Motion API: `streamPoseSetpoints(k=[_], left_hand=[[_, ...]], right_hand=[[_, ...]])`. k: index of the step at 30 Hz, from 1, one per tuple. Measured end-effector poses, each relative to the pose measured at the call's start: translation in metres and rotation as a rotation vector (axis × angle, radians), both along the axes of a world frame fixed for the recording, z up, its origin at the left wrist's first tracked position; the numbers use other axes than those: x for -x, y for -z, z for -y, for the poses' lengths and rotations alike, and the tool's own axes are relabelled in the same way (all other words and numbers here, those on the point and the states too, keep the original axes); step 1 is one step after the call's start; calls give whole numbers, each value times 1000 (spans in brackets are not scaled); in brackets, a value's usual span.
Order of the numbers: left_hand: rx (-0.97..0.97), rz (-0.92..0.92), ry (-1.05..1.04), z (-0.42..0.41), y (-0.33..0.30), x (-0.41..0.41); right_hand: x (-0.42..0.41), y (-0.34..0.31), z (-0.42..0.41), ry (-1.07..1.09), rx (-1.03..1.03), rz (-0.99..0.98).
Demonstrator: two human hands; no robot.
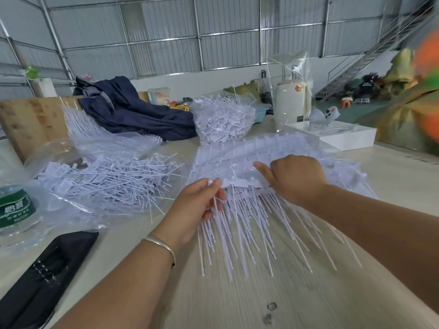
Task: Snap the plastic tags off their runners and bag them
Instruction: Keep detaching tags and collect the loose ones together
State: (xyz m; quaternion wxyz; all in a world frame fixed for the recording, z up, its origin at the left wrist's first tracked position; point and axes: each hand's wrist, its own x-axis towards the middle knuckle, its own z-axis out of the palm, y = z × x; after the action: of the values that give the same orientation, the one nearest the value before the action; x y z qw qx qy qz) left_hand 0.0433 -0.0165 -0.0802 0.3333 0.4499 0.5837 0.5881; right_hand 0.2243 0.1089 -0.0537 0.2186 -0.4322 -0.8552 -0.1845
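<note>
My left hand (199, 205) pinches the near end of a runner of white plastic tags (240, 186) between thumb and forefinger, the other fingers curled under it. My right hand (294, 179) grips the same runner further along, fingers folded down over its top edge and thumb stretched out toward the left hand. The long thin tails of the tags (256, 233) hang off the runner toward me and fan out over the pale wooden table (237, 300). A silver bangle (161, 248) sits on my left wrist.

To my near left lies a black pouch (47, 276), cut off by the frame's edge, and beyond it a clear water bottle with a green label (16, 210), only partly in view.

Behind my hands the runner rests on a heap of more unsnapped runners (273, 150) lying on clear film. Left of that, an open clear plastic bag (99, 184) is spread flat with loose snapped tags piled in it. Further back stands a fuller clear bag of tags (223, 122), bulging, with tails sticking out of its top.

Behind these lie a dark navy garment (133, 112), a white tray (342, 136) holding something pale I cannot make out, and a white cylindrical appliance (289, 103) under crumpled clear wrap. The far right edge is a blur of orange and green; I cannot tell what it is.
</note>
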Motion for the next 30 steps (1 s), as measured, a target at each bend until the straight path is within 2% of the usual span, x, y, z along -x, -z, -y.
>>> streamPoseSetpoints(k=[3, 5, 9, 14, 17, 21, 25, 27, 30], left_hand=[[-58, -52, -63, 1, 0, 0], [-77, -72, -200, 0, 0, 4], [-79, -99, -480, 1, 1, 23], [-36, -230, -501, -3, 4, 19], [-46, -192, -431, -4, 3, 14], [-45, -97, -308, -1, 2, 13], [6, -168, -245, -1, 6, 4], [2, -160, -242, -3, 6, 2], [0, -68, -216, -2, 4, -2]], right_hand=[[-7, 0, 0, -77, 0, 17], [-13, -4, 1, -75, 20, -14], [-28, -22, -3, 81, -1, 10], [-31, -41, -2, 183, -370, 229], [-28, -44, -10, 245, -407, 290], [-39, -23, -28, 281, -246, 176], [-30, 0, -30, 304, -84, 35], [-10, 3, -22, 170, -60, -136], [23, 10, 2, -234, 91, -486]])
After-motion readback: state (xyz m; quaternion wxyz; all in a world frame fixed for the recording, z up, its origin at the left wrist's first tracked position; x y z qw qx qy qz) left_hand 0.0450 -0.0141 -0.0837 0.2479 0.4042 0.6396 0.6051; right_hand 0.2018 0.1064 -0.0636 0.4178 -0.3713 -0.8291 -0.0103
